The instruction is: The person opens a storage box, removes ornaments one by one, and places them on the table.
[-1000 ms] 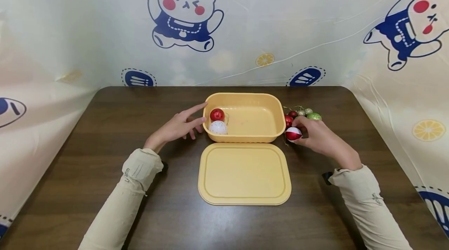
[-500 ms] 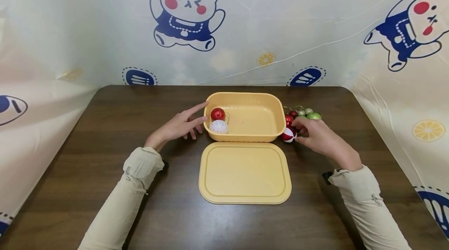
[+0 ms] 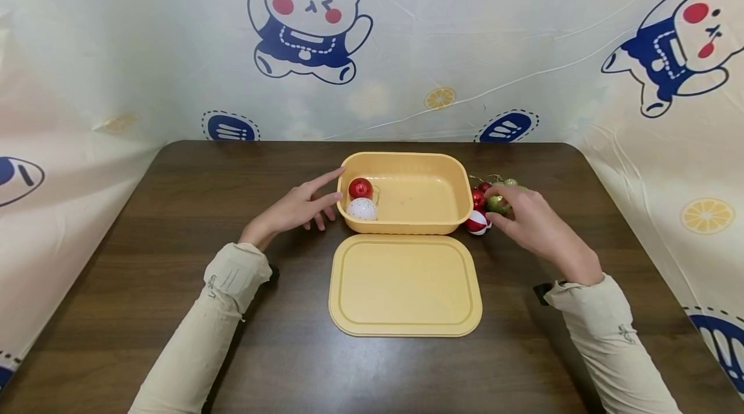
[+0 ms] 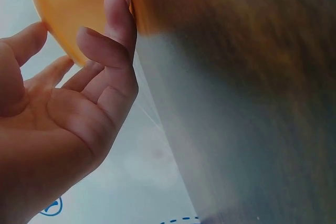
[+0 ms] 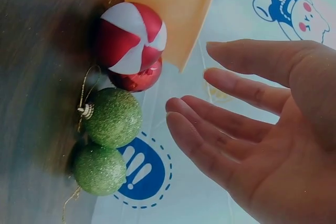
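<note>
My left hand [image 3: 293, 207] touches the left rim of a yellow plastic box [image 3: 401, 228] with extended thumb and index finger. Inside the box, at its left end, lie a shiny red Christmas ball [image 3: 360, 187] and a speckled white one [image 3: 362, 209]. On the right, my right hand [image 3: 537, 227] hovers beside a cluster of ornaments and holds nothing; its fingers are spread loosely in the right wrist view. Nearest to it are a red-and-white striped ball [image 5: 131, 38], a red ball [image 5: 137, 81] partly behind that, and two glittery green balls [image 5: 113, 117] with gold cords.
A flat yellow lid [image 3: 405, 286] lies just in front of the box on the dark wooden table [image 3: 163, 259]. Other small ornaments behind the right hand are partly hidden. A patterned cloth [image 3: 407, 46] hangs behind the table.
The right hand has let go of the striped ball, which now sits a little further left against the box's right side. Then the hand shifted slightly toward the green balls. The left hand stays put.
</note>
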`<state>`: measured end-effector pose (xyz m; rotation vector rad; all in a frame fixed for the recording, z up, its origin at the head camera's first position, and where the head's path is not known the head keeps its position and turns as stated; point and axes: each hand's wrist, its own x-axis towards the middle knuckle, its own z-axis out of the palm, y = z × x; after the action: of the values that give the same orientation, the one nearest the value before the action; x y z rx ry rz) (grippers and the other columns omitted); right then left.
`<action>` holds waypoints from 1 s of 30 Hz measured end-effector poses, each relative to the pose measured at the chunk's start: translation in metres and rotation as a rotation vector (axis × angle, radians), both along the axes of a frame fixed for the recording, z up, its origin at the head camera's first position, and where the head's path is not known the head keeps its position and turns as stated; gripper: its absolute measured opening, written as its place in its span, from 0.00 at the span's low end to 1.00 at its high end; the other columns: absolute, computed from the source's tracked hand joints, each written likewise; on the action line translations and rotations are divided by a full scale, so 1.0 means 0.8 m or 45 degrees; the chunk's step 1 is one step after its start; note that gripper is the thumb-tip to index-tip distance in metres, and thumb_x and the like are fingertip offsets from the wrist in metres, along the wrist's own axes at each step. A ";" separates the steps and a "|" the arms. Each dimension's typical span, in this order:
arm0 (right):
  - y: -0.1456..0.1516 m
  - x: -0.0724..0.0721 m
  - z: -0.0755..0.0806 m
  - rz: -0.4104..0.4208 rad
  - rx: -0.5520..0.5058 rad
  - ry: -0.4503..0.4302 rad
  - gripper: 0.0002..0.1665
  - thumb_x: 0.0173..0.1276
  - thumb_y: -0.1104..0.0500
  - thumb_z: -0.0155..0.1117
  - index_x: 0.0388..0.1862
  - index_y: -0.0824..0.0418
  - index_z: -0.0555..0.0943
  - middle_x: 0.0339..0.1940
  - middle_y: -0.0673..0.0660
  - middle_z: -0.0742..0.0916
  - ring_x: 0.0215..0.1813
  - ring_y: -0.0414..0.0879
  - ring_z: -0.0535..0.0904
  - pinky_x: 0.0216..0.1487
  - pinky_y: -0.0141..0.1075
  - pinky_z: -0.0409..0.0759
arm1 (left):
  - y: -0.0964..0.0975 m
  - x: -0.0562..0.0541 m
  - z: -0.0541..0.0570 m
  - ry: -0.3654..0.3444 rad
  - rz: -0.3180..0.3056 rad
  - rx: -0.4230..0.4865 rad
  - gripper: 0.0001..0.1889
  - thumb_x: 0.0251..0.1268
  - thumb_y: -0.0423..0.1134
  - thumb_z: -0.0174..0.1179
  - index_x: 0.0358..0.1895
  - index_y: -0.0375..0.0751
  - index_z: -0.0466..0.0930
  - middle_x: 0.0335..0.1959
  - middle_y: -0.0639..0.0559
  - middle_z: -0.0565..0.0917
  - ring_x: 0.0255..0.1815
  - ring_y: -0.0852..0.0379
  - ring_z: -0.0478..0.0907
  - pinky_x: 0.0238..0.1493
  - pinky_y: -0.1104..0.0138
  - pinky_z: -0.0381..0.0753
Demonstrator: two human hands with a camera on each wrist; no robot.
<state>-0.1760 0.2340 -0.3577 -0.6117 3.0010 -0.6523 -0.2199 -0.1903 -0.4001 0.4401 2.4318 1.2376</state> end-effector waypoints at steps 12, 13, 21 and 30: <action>-0.030 -0.001 0.007 0.077 -0.056 0.108 0.20 0.66 0.63 0.69 0.56 0.68 0.79 0.54 0.66 0.84 0.55 0.62 0.78 0.60 0.59 0.74 | 0.010 0.018 0.032 -0.046 -0.011 -0.034 0.32 0.80 0.47 0.47 0.81 0.52 0.48 0.42 0.31 0.84 0.36 0.33 0.83 0.33 0.54 0.82; -0.033 -0.001 0.008 0.086 -0.053 0.117 0.20 0.67 0.63 0.69 0.56 0.68 0.79 0.54 0.67 0.84 0.56 0.62 0.78 0.61 0.59 0.72 | 0.009 0.015 0.028 -0.048 -0.009 -0.028 0.32 0.80 0.48 0.47 0.81 0.54 0.48 0.42 0.31 0.84 0.36 0.34 0.83 0.33 0.54 0.82; -0.056 -0.007 0.008 0.149 -0.057 0.172 0.19 0.67 0.64 0.66 0.55 0.69 0.79 0.55 0.67 0.83 0.54 0.60 0.80 0.58 0.54 0.77 | -0.001 -0.003 -0.004 -0.011 -0.001 -0.023 0.32 0.76 0.58 0.49 0.79 0.68 0.49 0.40 0.39 0.85 0.31 0.44 0.84 0.30 0.57 0.81; -0.096 -0.017 0.008 0.227 -0.107 0.119 0.19 0.71 0.63 0.63 0.58 0.67 0.78 0.57 0.63 0.83 0.51 0.58 0.82 0.53 0.52 0.80 | -0.001 0.001 -0.001 0.005 0.003 -0.028 0.32 0.76 0.59 0.50 0.79 0.69 0.51 0.39 0.40 0.85 0.30 0.46 0.83 0.30 0.59 0.81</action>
<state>-0.1897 0.1570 -0.3510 -0.9266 2.9670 -0.7608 -0.2194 -0.1913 -0.4010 0.4336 2.4473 1.2104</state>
